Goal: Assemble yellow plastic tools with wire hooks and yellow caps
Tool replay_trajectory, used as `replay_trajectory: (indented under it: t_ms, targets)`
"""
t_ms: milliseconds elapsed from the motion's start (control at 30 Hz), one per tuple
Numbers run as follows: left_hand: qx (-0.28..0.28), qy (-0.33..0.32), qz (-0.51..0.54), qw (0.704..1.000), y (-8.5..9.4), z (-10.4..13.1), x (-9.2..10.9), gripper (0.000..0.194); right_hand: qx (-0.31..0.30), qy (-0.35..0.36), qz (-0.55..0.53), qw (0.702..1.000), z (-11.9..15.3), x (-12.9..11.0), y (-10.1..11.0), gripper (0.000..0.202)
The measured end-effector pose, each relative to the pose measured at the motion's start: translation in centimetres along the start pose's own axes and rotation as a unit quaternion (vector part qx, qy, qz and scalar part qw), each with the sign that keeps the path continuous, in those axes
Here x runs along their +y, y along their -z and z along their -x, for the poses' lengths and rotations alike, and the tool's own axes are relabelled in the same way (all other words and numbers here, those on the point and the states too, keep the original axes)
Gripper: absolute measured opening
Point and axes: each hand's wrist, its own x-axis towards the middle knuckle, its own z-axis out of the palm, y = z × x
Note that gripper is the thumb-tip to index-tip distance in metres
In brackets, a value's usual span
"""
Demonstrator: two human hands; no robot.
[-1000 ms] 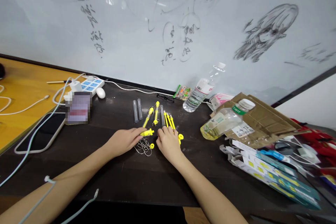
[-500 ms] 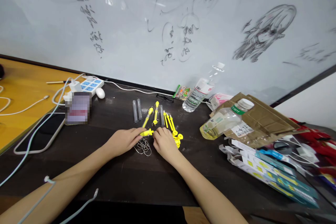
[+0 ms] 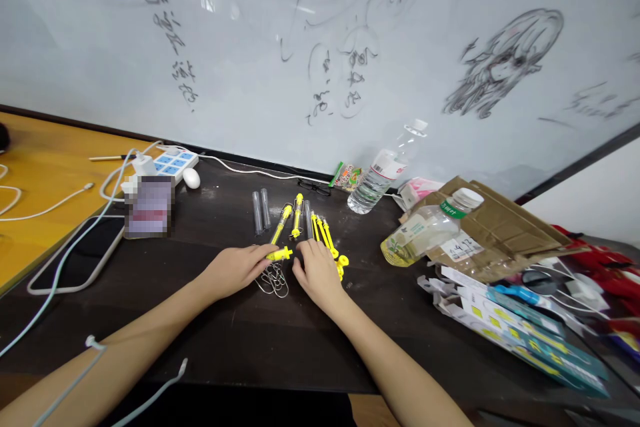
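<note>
My left hand point(image 3: 239, 268) is closed on a small yellow plastic piece point(image 3: 279, 254), pinched so that it points right. Just below it lies a tangle of metal wire hooks point(image 3: 273, 280). To the right, my right hand point(image 3: 320, 273) rests low over the table, thumb and fingers apart, nothing visible in them. Beyond the hands lie two assembled yellow-ended tubes that look like spring scales point(image 3: 297, 215), and clear tubes point(image 3: 257, 212). Thin yellow rods point(image 3: 325, 233) and round yellow pieces point(image 3: 343, 261) lie by my right hand, which partly hides them.
A water bottle point(image 3: 377, 180) stands near the whiteboard point(image 3: 250, 80). At right are a tilted bottle of yellow liquid point(image 3: 413, 240), cardboard point(image 3: 465, 267) and an opened carton point(image 3: 525, 333). Phones point(image 3: 75, 260), cables and a power strip point(image 3: 175, 165) occupy the left.
My right hand has moved slightly right, away from the yellow piece, and its thumb and fingers have parted. My left hand keeps its hold in nearly the same place.
</note>
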Motion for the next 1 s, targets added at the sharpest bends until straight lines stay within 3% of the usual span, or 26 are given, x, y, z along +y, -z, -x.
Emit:
replay_trajectory:
  t_ms: [100, 200, 800, 1000]
  targets:
    - [-0.008, -0.003, -0.004, 1.0, 0.06, -0.02, 0.06, 0.035, 0.013, 0.005, -0.118, 0.993, 0.02, -0.53, 0.64, 0.018]
    - [-0.01, -0.007, -0.003, 1.0, 0.01, -0.01, 0.03, 0.034, 0.003, 0.031, -0.159, 0.987, 0.11, -0.8, 0.81, 0.019]
    - [-0.006, -0.027, 0.024, 0.999, -0.28, 0.15, -0.25, 0.037, -0.018, 0.052, -0.138, 0.989, 0.2, -0.92, 0.67, 0.015]
    - [-0.009, -0.027, 0.016, 0.999, -0.21, 0.15, -0.15, 0.037, -0.023, 0.034, -0.177, 0.983, 0.29, -1.05, 0.96, 0.013]
